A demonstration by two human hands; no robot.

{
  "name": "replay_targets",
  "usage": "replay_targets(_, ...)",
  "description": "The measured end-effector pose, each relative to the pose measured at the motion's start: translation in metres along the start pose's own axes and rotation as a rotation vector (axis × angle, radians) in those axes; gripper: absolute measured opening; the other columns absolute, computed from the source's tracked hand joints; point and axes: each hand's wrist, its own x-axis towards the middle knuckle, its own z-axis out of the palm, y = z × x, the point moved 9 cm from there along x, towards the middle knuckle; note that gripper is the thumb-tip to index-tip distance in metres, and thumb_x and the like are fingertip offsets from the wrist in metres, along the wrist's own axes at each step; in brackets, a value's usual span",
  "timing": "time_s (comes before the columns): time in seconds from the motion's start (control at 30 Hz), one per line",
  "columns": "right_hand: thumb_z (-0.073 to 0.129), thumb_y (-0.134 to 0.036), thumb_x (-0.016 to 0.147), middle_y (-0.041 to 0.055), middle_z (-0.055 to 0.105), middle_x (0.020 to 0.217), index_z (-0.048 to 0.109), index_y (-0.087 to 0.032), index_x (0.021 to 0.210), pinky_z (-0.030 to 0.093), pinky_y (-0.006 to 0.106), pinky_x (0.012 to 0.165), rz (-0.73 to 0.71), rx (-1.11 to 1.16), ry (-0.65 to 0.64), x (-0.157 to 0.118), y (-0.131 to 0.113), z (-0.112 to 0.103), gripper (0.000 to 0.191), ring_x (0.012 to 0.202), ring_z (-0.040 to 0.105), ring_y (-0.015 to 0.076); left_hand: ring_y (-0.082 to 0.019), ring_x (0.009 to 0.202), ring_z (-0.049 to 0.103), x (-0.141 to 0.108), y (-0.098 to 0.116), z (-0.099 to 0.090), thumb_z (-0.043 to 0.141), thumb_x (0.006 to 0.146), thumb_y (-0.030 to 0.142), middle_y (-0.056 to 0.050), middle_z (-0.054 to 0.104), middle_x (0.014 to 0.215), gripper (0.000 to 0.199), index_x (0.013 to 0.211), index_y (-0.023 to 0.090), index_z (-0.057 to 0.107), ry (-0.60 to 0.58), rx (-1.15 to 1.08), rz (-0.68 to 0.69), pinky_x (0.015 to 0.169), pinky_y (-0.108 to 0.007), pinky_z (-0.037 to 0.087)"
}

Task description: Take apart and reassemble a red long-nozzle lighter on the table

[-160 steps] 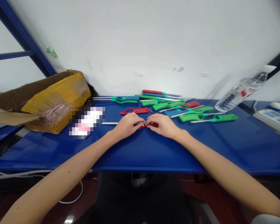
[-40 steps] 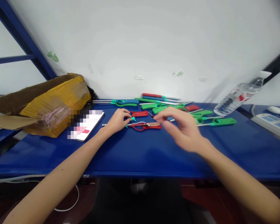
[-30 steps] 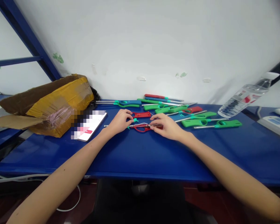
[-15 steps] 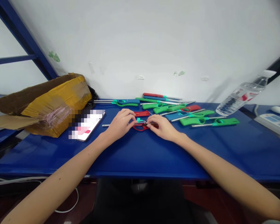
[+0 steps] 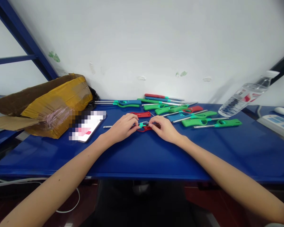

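- Red plastic lighter half (image 5: 144,128) lies open on the blue table (image 5: 142,157), just in front of the person, with a metal tube (image 5: 113,126) running out to its left.
- Left hand (image 5: 123,127) pinches a small teal trigger piece (image 5: 141,125) at the open half; the fingertips are closed on it.
- Right hand (image 5: 163,127) grips the other end of the red half, fingers curled down on it; whether it also holds the thin wire there is too small to tell.
- Teal piece could pop out of the pinch if pressed in crooked, being small and smooth.
- Thin wire looks easy to bend or trap under the trigger.
- Spare red cover (image 5: 140,114) lies just behind the hands; a knuckle could nudge it into the pile of finished lighters (image 5: 194,115).
- Phone (image 5: 86,126) and cardboard box (image 5: 42,104) sit well to the left, the water bottle (image 5: 245,96) well to the right, out of reach of a slip.
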Motion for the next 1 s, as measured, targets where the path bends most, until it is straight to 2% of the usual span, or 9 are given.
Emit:
replay_targets(0.3,0.053,-0.028,0.094,0.0055,0.065,0.087,0.064,-0.021,0.089,0.047,0.034,0.073,0.012,0.043,0.005,-0.001,0.001,0.001,0.014,0.077,0.058,0.0189,-0.024,0.109,0.055,-0.001,-0.003,0.005,0.045,0.100,0.029,-0.011,0.061,0.113,0.019,0.096,0.018,0.059,-0.007,0.016,-0.013,0.094,-0.040,0.045)
replay_targets(0.57,0.053,-0.026,0.094,0.0066,0.066,0.095,0.062,-0.021,0.093,0.049,0.034,0.075,0.016,0.087,0.023,-0.002,0.002,0.001,0.010,0.083,0.060,0.0200,-0.023,0.110,0.054,0.000,0.000,0.005,0.043,0.101,0.027,-0.010,0.060,0.112,0.017,0.095,0.019,0.056,0.007,0.024,-0.014,0.094,-0.038,0.044)
replay_targets(1.0,0.057,-0.021,0.090,0.0065,0.069,0.093,0.065,-0.021,0.091,0.049,0.037,0.081,-0.030,0.052,0.023,-0.002,-0.006,0.000,0.008,0.090,0.061,0.0224,-0.021,0.106,0.056,0.002,0.007,0.008,0.047,0.100,0.025,-0.009,0.061,0.111,0.016,0.091,0.018,0.059,0.054,0.026,0.007,0.092,-0.036,0.045)
